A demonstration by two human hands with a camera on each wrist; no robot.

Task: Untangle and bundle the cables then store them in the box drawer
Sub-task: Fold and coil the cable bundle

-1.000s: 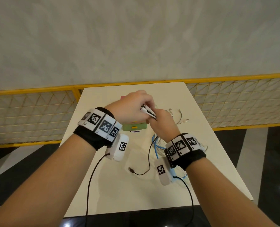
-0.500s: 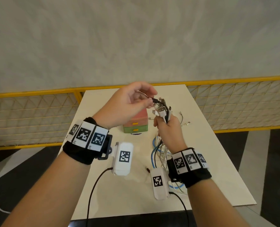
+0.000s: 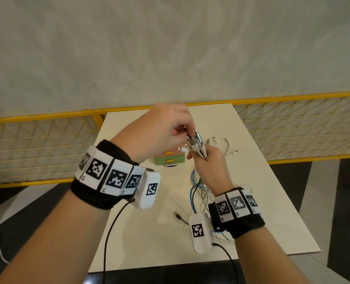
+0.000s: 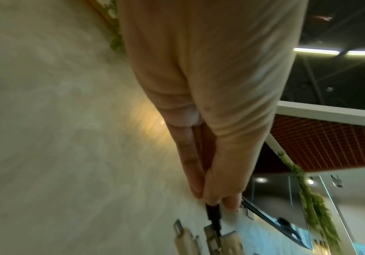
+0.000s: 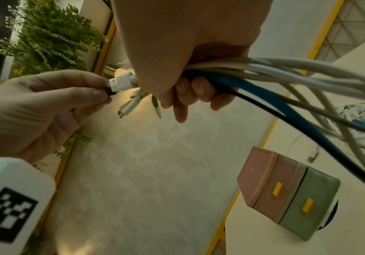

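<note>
At centre frame in the head view we see the table (image 3: 258, 212), with the box (image 3: 171, 158) on it just below our left hand (image 3: 159, 132). Our right hand (image 3: 210, 167) is clenched round the cables (image 5: 286, 75), white, blue and black, which trail to the lower right onto the table. Our left fingertips (image 5: 98, 94) pinch a black plug (image 4: 213, 211) beside the white plugs (image 5: 121, 82) above the right fist.

White, blue and black cables (image 3: 198, 189) hang bunched above the counter (image 3: 268, 201); pink-and-green drawer box (image 3: 171, 158) sits closed behind.
</note>
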